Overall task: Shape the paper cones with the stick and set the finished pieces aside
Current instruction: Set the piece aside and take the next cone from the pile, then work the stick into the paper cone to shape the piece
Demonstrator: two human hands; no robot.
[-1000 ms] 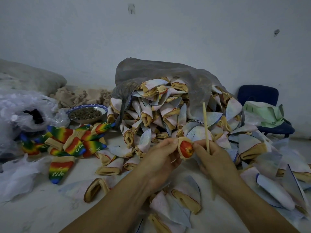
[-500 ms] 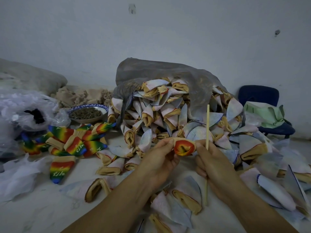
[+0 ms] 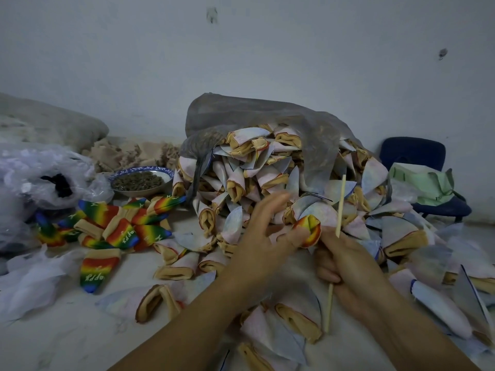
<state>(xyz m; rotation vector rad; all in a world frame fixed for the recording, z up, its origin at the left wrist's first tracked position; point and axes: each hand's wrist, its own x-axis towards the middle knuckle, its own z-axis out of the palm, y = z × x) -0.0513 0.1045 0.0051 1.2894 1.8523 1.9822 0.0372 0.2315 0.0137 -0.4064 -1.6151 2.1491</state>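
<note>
Your right hand (image 3: 345, 266) grips the stick (image 3: 340, 207) upright, fingers curled round it; your left hand (image 3: 263, 236) is spread open and blurred, thumb touching the rainbow cone (image 3: 309, 228); the cone sits between both hands, before the heap of pale cones (image 3: 257, 178).

The cone (image 3: 308, 228) at the centre of the frame showed rainbow bands: red, orange, yellow and green. The stick (image 3: 340, 207) beside it was pale tan. The heaped cones (image 3: 254, 178) behind were washed-out pink, blue and white outside, with mustard-tan linings. At left, the finished pieces (image 3: 120, 226) carried rainbow stripes with white lettering and small white stars, and tan ends. The bowl (image 3: 142, 168) at mid left had a blue-and-white patterned rim and dark brown contents. The bag (image 3: 267, 121) over the heap was translucent grey. The chair (image 3: 412, 153) at right was dark blue, and the cloth (image 3: 423, 183) on it pale green.
</note>
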